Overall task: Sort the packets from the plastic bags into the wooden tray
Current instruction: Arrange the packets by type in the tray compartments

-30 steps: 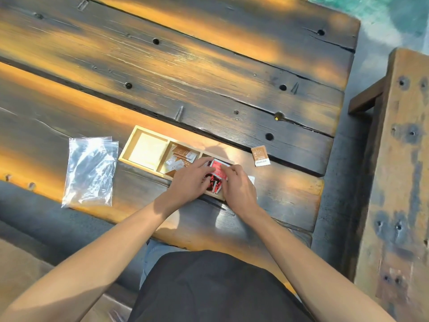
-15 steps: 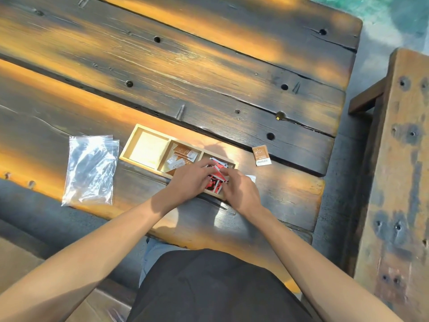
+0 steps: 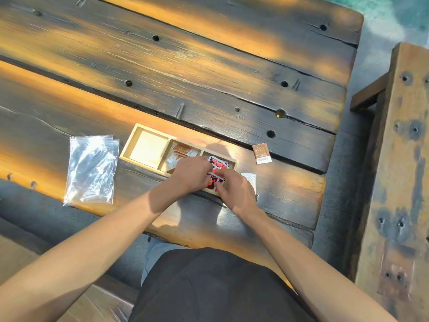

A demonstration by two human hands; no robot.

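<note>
Red-and-black printed packets (image 3: pixel 217 167): heaped in the right-hand compartment of the tray, uneven, some edges riding up toward the rim; both hands on top of them.
Pale wooden three-compartment tray (image 3: pixel 148 132): flat on the near plank, long side running left to right; left compartment bare, middle holds brown packets, right holds the red ones.
Brown-and-white paper packets (image 3: pixel 183 151): loose in the middle compartment, partly hidden under the left hand.
Left hand (image 3: pixel 191 174): palm down over the divider between middle and right compartments, fingers curled together onto the red heap; whether pinching one packet or only pressing, cannot tell.
Right hand (image 3: pixel 235 191): at the tray's near right corner, fingertips drawn in on the red packets from the near side; thumb hidden, grip not clear.
Stray brown square packet (image 3: pixel 261 153): alone on the plank, apart from the tray, beyond its right end.
Pale white packet (image 3: pixel 249 180): on the plank just beside the tray's right end, partly covered by the right hand.
Clear plastic zip bags (image 3: pixel 91 169): flat and slack, left of the tray, apparently emptied.
Dark weathered plank table (image 3: pixel 209 66): bolt holes, gaps between boards.
Step in hand: likely settling the red heap level inside its compartment.
Next move: probably lift one hand clear, collect the two packets outside; brown one suits the middle compartment, white one perhaps the bare left one. Thin flat paper, so needs a fingernail edge-lift or a slide.
</note>
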